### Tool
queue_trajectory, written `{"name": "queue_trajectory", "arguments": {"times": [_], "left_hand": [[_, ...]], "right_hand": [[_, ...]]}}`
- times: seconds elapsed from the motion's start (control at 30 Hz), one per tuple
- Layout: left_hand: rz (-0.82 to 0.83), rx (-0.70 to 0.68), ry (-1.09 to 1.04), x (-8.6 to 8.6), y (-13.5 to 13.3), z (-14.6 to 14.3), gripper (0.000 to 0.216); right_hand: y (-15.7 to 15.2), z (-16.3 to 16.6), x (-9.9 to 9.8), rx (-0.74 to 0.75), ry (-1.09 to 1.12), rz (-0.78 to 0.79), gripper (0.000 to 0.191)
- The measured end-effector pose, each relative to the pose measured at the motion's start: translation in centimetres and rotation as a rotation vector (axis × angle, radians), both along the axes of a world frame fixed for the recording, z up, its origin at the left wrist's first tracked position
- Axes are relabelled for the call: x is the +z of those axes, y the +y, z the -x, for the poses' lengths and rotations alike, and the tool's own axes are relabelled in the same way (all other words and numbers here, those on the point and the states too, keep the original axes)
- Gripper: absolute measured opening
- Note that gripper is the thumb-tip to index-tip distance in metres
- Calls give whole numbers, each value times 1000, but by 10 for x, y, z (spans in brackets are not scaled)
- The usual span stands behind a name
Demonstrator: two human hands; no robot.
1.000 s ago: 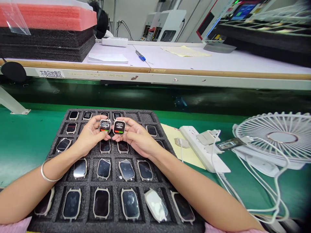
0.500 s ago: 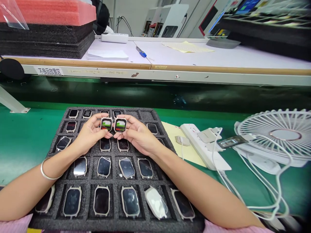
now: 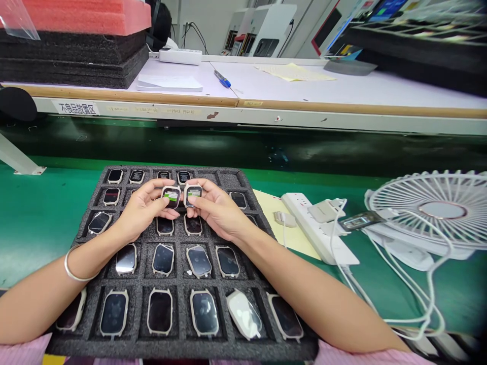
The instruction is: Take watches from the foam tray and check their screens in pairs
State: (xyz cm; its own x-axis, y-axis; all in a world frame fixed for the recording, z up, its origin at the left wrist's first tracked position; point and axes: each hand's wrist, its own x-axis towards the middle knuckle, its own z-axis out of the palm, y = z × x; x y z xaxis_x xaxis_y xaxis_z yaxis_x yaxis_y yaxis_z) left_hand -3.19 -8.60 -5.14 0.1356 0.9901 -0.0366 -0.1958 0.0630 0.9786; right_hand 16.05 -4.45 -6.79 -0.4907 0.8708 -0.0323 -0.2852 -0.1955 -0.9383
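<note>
Holding two small watch bodies side by side above the far rows of a black foam tray, the person has one lit unit in each hand: the left hand has its grip closed around the left watch, thumb lying over the lower edge of its screen, and the right hand has its grip closed on the right watch in the same pinch. Both screens show a green band and the two cases look nearly touching. Beneath them the tray's pockets hold many more watch bodies with dark screens, and one in the near row lies face down, showing a white back. The tray sits on a green table, with a white power strip and a white fan to the right, cables trailing between them. The risk I would judge likeliest is the two cases knocking together and scuffing, since they are held so close; a thumb sliding on glass could also loosen either pinch and drop a unit onto the screens below
</note>
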Motion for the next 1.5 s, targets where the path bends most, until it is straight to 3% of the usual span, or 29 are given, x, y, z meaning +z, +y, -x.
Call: {"name": "queue_trajectory", "arguments": {"times": [0.43, 0.6, 0.77, 0.93, 1.07, 1.27, 1.5], "left_hand": [[13, 16, -28, 1, 3, 1, 46], [-4, 48, -51, 13, 7, 3, 45], [-137, 4, -41, 57, 15, 8, 53], [-462, 10, 37, 120, 23, 7, 62], [-684, 68, 95, 157, 28, 2, 60], [-815, 97, 113, 184, 35, -4, 63], [-884, 99, 123, 199, 36, -9, 63]], "right_hand": [[2, 1, 0, 22, 26, -11, 49], [7, 3, 12, 32, 90, 1, 43], [19, 3, 58, 83, 122, -80, 31], [29, 3, 126, 96, 118, -379, 27], [31, 3, 170, 52, 97, -591, 30], [28, -3, 207, 22, 69, -718, 34], [26, -11, 223, 55, 49, -850, 62]]}}
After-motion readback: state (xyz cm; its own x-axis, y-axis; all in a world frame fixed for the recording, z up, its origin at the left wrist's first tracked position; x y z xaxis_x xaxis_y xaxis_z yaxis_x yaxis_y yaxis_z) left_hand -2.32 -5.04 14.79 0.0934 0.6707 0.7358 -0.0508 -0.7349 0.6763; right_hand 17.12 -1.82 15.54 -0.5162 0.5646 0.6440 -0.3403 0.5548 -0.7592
